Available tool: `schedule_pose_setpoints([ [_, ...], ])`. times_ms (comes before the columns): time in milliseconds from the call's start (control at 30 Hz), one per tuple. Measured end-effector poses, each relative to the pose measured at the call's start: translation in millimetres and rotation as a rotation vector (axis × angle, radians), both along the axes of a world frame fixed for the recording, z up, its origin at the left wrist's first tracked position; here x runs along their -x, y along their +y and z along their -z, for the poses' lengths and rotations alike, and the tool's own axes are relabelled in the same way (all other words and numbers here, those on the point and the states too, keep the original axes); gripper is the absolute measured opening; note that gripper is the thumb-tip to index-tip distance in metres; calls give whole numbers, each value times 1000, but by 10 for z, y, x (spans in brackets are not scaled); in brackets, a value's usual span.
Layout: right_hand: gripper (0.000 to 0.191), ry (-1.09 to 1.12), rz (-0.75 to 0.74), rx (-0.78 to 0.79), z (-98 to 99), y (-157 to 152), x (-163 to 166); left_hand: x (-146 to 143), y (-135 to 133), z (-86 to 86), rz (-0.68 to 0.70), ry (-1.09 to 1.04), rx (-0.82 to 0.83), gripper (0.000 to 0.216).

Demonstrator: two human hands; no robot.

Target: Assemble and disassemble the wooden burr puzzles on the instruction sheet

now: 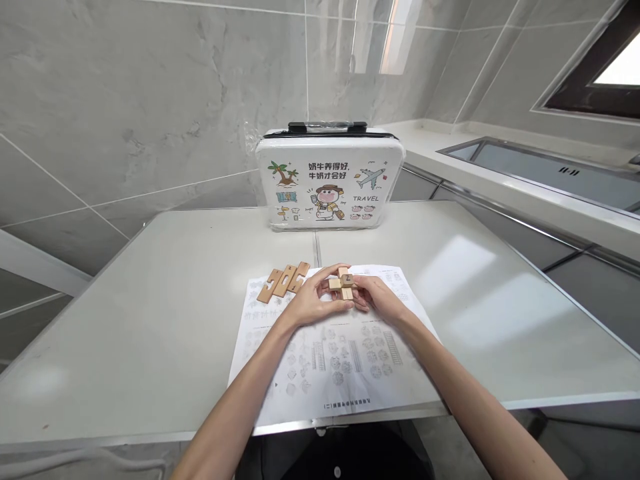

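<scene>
Both my hands meet over a printed instruction sheet (345, 373) on the table. Between them is a small cluster of interlocked wooden puzzle blocks (344, 285), crossed over one another. My left hand (313, 301) grips the cluster from the left, fingers curled over its top. From the right, my right hand (376, 299) holds the same cluster. Three loose notched wooden bars (283, 280) lie side by side on the sheet's far left corner, just left of my left hand.
A white cartoon-printed case (330, 180) with a black handle stands upright at the table's far edge against the tiled wall. The grey table (150, 320) has a seam down its middle. A counter with a sunken sink (550, 170) runs along the right.
</scene>
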State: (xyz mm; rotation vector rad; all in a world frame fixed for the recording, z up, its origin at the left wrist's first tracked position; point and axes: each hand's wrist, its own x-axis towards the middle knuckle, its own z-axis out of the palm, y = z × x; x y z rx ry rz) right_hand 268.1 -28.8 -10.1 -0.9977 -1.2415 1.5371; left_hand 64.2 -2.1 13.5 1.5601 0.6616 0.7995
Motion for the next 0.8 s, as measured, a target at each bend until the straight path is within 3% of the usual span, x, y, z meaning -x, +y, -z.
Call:
schedule_pose_setpoints([
  [167, 37, 275, 72, 193, 12, 51, -6, -12, 7, 32, -135, 85, 51, 84],
  [333, 23, 564, 141, 308, -43, 96, -83, -45, 17, 97, -162, 135, 32, 62],
  [533, 14, 819, 308, 321, 3, 127, -149, -59, 15, 101, -152, 193, -13, 45],
  [800, 18, 988, 463, 335, 111, 165, -213, -48, 25, 99, -110, 239, -91, 39],
])
